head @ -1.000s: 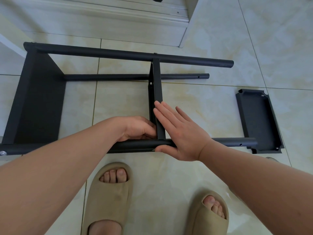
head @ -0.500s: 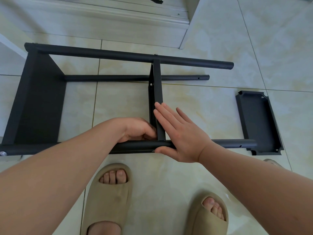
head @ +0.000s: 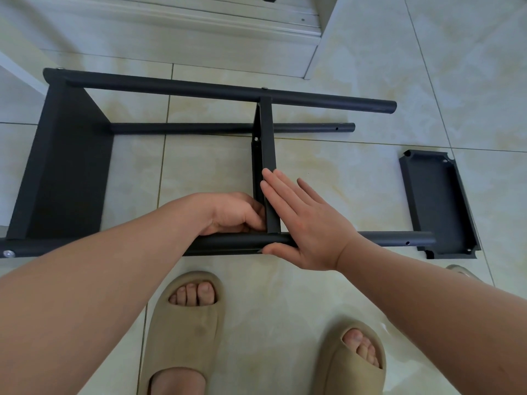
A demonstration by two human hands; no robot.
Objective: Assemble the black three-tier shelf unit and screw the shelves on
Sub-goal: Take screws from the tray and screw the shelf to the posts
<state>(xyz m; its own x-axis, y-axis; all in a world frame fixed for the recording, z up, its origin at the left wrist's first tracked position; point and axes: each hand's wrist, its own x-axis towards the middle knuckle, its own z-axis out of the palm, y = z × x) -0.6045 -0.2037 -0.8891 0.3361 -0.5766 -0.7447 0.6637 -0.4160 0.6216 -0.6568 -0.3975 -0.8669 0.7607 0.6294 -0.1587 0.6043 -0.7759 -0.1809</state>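
— Where does the unit lie?

— The black three-tier shelf unit (head: 199, 89), built of round matte metal tubes, lies on its side across the middle of the frame, on glossy cream floor tiles (head: 356, 67). Both hands meet at its near tube (head: 385, 239), at lower centre.

— And the shelves?

— A broad flat black end shelf (head: 68, 166) closes the left end. A narrow black middle shelf (head: 268, 155) stands on edge between the far and near tubes. A loose black shelf tray (head: 436, 201) with raised rims and notched corners lies at the right, hollow side up, just beside the near tube's open end.

— The feet?

— Two beige foam slides (head: 185, 332) at the bottom.

— The grip?

— The right hand (head: 305, 223) is flat, with straight fingers pressed on the middle shelf's right face and the thumb against the tube's front. The left hand (head: 233, 212) is curled at the shelf's foot on the left side. I cannot tell whether it pinches anything.

— Anything smaller?

— A silver screw head (head: 9, 253) in the near tube, at the far left edge.
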